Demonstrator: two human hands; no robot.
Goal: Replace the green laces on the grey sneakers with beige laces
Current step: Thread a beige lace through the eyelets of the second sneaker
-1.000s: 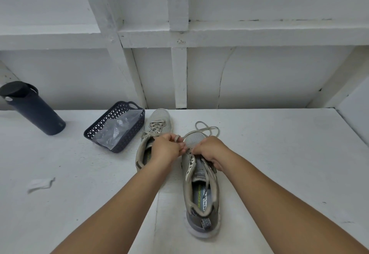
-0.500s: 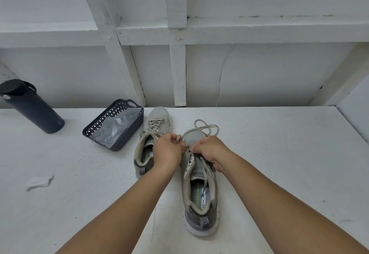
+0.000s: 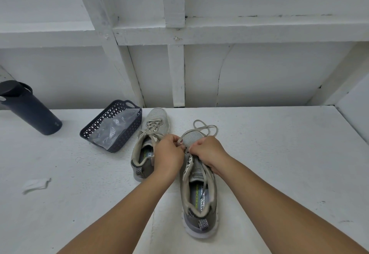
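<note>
Head view: just below the centre of the frame, the near sneaker (image 3: 196, 192) lies on the white desk (image 3: 279, 154) with its heel toward the viewer and its toe away, which puts the eyelet rows straight under both hands. The left hand (image 3: 168, 152) and the right hand (image 3: 207, 150) meet over the front of the tongue, each grip clenched on a strand of the beige lace (image 3: 205, 127); the pinch sits low by the forward eyelets, probably so the lace can be fed and pulled even. The slack loops out past the toe, kept out of the working area. One strand trails back down into the shoe opening.

Left of it, partly behind the left hand, the second sneaker (image 3: 153, 126) stands parallel and already carries a beige lace, so this looks like the last shoe. No green lace is visible. Further left, a dark basket (image 3: 95, 130) holds a clear plastic bag (image 3: 113, 130). A dark bottle (image 3: 30, 110) stands at the left edge, well apart.
</note>
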